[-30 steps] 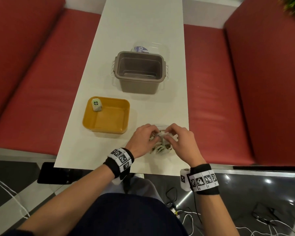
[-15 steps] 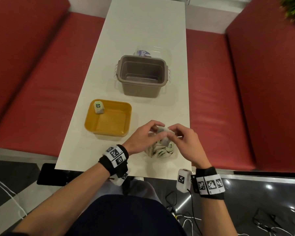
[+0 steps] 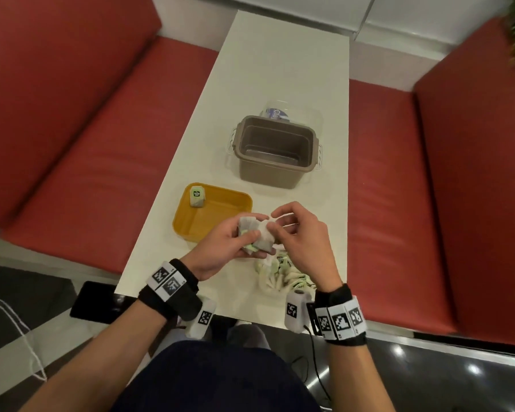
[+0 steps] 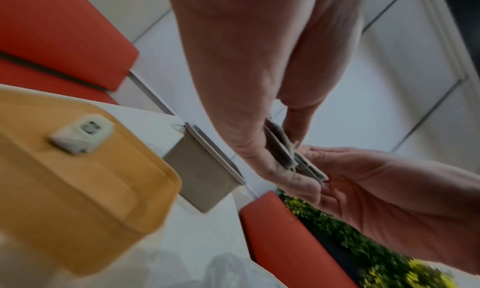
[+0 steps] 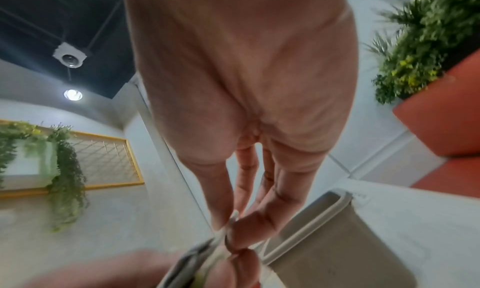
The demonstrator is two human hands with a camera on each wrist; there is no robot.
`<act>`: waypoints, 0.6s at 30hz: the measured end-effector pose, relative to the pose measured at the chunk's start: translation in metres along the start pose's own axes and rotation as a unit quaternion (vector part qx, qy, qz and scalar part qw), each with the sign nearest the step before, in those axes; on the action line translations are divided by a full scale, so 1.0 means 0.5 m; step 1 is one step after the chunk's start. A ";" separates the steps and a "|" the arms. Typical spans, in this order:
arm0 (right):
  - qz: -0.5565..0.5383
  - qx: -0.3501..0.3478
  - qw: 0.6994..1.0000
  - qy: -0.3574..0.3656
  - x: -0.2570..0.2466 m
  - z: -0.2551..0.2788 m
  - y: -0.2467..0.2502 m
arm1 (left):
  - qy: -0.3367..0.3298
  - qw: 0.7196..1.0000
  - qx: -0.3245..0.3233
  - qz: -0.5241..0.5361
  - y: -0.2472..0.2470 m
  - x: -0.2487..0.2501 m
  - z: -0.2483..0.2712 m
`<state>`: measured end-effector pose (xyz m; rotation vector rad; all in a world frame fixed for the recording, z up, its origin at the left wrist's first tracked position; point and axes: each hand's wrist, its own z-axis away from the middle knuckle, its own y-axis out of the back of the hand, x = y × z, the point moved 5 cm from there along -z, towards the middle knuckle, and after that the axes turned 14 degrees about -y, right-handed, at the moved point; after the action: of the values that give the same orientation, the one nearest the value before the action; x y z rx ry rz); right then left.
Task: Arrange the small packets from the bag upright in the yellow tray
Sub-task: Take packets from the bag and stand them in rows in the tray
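The yellow tray [image 3: 211,217] lies on the white table with one small packet [image 3: 197,197] upright in its far left corner, also seen in the left wrist view as the packet [image 4: 83,132] in the tray [image 4: 78,179]. My left hand [image 3: 241,243] holds a small stack of packets [image 3: 254,233] just above the tray's near right corner. My right hand [image 3: 280,230] pinches the stack's right edge between thumb and fingers [image 5: 244,231]. The stack [image 4: 283,155] sits edge-on between the left fingers. The clear bag [image 3: 283,275] with several more packets lies under my right wrist.
A grey bin [image 3: 275,150] stands beyond the tray, with a clear lid [image 3: 280,113] behind it. A black phone [image 3: 92,301] lies off the table's near left edge. Red benches [image 3: 87,138] flank the narrow table [image 3: 280,55].
Both hands have risen from the bag with a stack of packets and shifted left and away from me, toward the tray. The bag now lies uncovered on the table.
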<state>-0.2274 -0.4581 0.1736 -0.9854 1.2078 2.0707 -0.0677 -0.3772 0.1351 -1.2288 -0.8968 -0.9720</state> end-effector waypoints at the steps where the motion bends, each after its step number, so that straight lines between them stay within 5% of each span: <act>1: -0.014 -0.012 1.000 -0.001 -0.011 0.003 -0.014 | -0.001 1.000 0.018 -0.002 0.024 0.002 0.010; 6: -0.092 -0.130 0.987 0.002 -0.073 -0.002 -0.094 | -0.011 0.996 0.088 0.007 0.139 0.033 0.051; 11: -0.115 -0.209 0.971 -0.021 -0.127 -0.020 -0.179 | -0.005 0.996 0.089 -0.005 0.209 0.064 0.069; 18: 0.018 -0.147 0.989 0.029 -0.157 -0.046 -0.248 | 0.045 0.991 0.120 0.032 0.299 0.065 0.084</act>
<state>-0.0817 -0.4295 0.1684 -1.1702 0.9705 2.3083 0.0828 -0.3283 0.1211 -0.9949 -0.8705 -0.8349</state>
